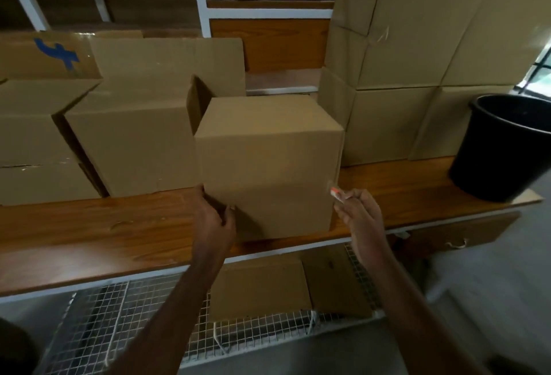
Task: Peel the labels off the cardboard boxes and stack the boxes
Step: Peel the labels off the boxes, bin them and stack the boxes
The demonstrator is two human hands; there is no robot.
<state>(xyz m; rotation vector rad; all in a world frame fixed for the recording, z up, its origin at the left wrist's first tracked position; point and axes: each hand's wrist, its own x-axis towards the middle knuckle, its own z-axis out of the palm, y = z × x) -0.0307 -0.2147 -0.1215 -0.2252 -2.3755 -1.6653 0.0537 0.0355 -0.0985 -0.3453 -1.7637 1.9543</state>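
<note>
With the box on the tabletop, our left hand bracing its corner, fingers relaxed, and our right hand pinching what seems a peeled label, we should bin it first.

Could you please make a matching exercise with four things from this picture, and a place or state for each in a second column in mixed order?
Things:
1. left hand
2. right hand
3. black bucket
4. flat cardboard sheet

Places or states:
A. stands at the right end of the wooden shelf
B. lies on the wire mesh below the shelf
C. touches the lower left corner of the middle box
D. pinches a small orange and white piece

Pairs: 1-C, 2-D, 3-A, 4-B
</note>
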